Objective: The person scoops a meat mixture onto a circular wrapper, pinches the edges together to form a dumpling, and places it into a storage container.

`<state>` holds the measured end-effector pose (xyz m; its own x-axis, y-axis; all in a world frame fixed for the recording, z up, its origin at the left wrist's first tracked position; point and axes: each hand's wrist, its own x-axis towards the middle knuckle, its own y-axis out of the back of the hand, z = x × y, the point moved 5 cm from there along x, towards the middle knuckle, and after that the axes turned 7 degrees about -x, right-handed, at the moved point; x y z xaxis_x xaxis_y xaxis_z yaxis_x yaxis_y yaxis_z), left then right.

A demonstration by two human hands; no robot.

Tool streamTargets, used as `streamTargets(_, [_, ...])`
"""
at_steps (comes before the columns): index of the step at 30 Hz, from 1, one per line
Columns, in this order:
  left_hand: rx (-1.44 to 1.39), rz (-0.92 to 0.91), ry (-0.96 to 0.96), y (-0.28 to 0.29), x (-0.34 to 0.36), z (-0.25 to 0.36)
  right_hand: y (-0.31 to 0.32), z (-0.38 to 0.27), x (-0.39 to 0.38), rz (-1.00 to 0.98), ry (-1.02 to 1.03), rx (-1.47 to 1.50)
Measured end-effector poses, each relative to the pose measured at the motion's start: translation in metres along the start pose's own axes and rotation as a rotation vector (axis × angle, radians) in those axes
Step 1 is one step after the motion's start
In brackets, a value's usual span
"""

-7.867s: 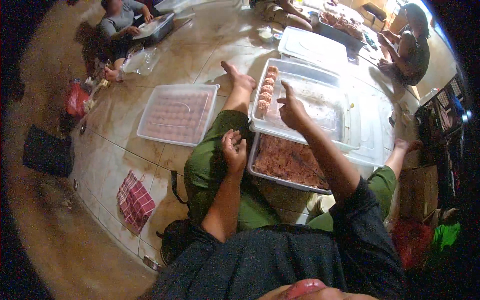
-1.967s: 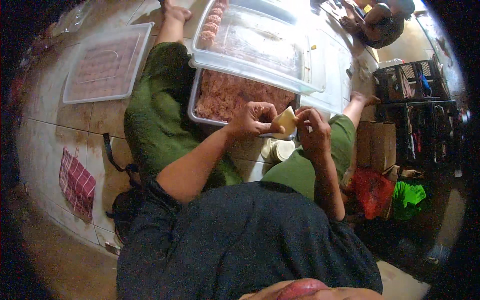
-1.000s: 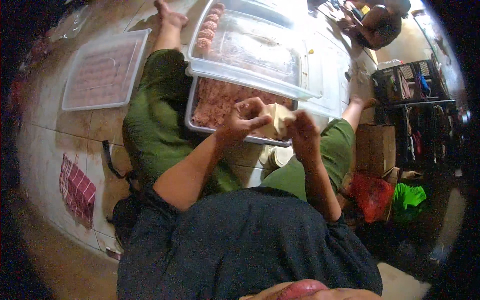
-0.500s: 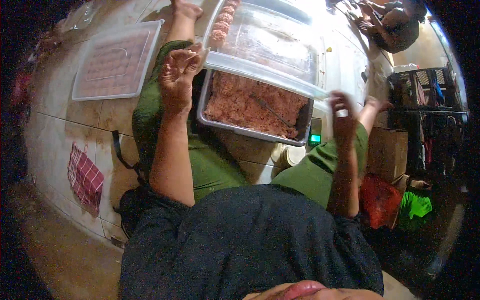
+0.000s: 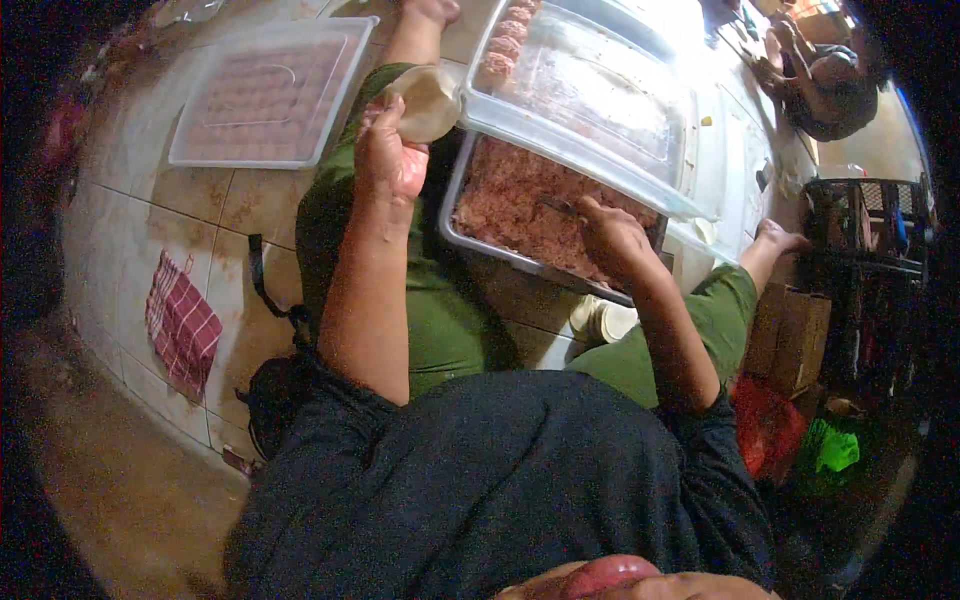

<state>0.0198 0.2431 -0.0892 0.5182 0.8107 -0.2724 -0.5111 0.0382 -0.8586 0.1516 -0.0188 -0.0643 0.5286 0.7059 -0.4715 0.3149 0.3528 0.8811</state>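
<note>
My left hand (image 5: 392, 165) holds a thin round dumpling wrapper (image 5: 432, 106) up beside the tubs, pinched at its left edge by the thumb. A grey tub (image 5: 530, 265) in front of me holds reddish minced meat filling (image 5: 505, 190). Over its right part, my right hand (image 5: 617, 238) is closed on a dark, narrow spreading stick (image 5: 558, 204), whose tip meets the filling. Beyond the tub is a clear plastic container (image 5: 590, 115), with a row of filled dumplings (image 5: 506, 48) along its left side. Pale round wrappers (image 5: 608, 320) sit stacked by my right thigh.
A lidded container full of dumplings (image 5: 270, 95) lies on the tiled floor to the left. Nearer is a red checked cloth (image 5: 184, 325). A black rack (image 5: 870, 220), cardboard box (image 5: 793, 335) and red bag (image 5: 765, 430) stand right. Another person (image 5: 825, 85) sits at far right.
My right hand has moved left over the filling and taken hold of the stick that lay there. My left hand has turned, so the wrapper now shows its flat face. The whole view has shifted.
</note>
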Motion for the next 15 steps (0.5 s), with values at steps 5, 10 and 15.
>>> streamTargets(5, [-0.121,-0.011,0.075,-0.009,-0.008,-0.004,0.023,-0.023,-0.006,0.429,0.067,0.024])
streamTargets(10, [-0.029,-0.048,0.047,-0.015,-0.011,-0.006,0.005,-0.043,0.028,0.431,0.136,-0.130])
streamTargets(15, [-0.053,-0.113,0.060,-0.025,-0.017,-0.009,0.020,-0.062,0.031,0.255,0.192,-0.333])
